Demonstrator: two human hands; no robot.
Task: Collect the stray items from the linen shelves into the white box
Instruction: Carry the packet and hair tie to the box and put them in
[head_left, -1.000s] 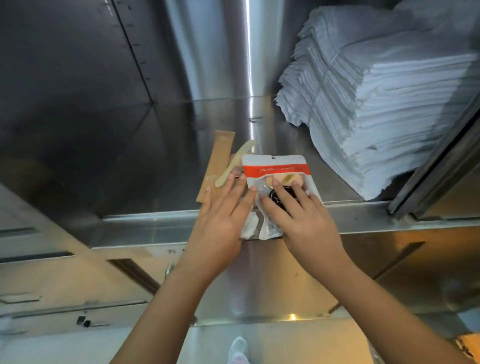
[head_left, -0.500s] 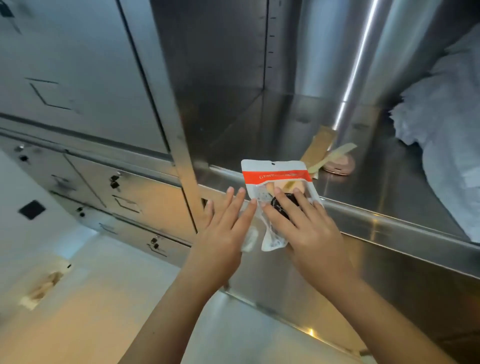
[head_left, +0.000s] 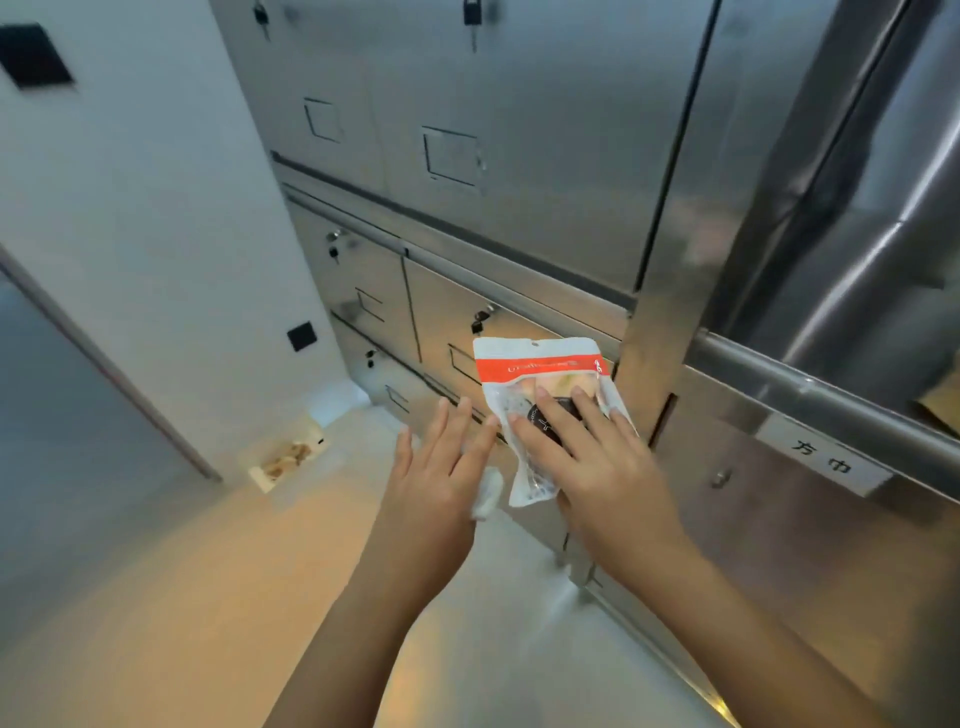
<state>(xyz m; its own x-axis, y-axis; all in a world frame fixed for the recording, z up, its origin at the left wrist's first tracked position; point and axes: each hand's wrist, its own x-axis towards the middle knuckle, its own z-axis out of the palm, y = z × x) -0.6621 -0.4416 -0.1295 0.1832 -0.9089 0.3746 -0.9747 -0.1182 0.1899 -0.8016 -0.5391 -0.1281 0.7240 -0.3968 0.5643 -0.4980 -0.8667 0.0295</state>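
Gripping the red-banded pouch (head_left: 537, 366), the right hand (head_left: 597, 467) hovers before steel lockers (head_left: 519, 223) (left hand (head_left: 436, 467) straight-fingered beside it), the white box (head_left: 285, 460) well apart on the floor (head_left: 156, 597).

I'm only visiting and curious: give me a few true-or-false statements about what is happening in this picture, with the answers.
1. The right hand has its grip on the white plastic pouch with an orange band. True.
2. That pouch lies flat on a shelf. False: it is held up in front of the shut steel cabinet drawers.
3. The left hand is balled into a fist. False: its fingers are straight and spread.
4. An open white box sits on the floor near the wall. True.
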